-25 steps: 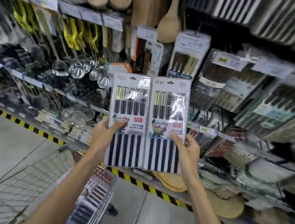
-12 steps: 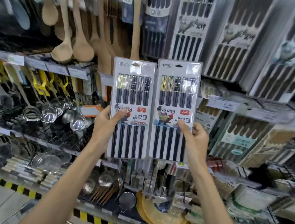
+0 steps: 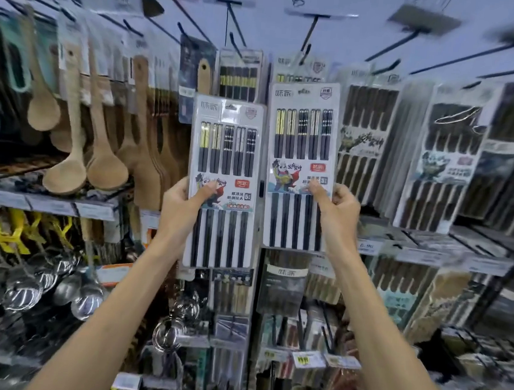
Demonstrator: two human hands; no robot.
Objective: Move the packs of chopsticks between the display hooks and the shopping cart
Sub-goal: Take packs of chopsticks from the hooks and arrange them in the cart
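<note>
Head view tilts up to the display hooks point(image 3: 310, 32), cart out of sight. The right pack point(image 3: 300, 155) rides higher than before, nearing a hook; the left pack point(image 3: 225, 167) trails. The left hand point(image 3: 179, 210) and right hand point(image 3: 339, 213) clamp fingers point(image 3: 317, 190) on each pack: hanging looks next.

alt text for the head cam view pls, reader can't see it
The left hand holds up the left pack of black chopsticks and the right hand the right pack, slightly higher, before a store wall of hanging packs. Above them hooks jut out, and wooden spoons hang to the left.
</note>
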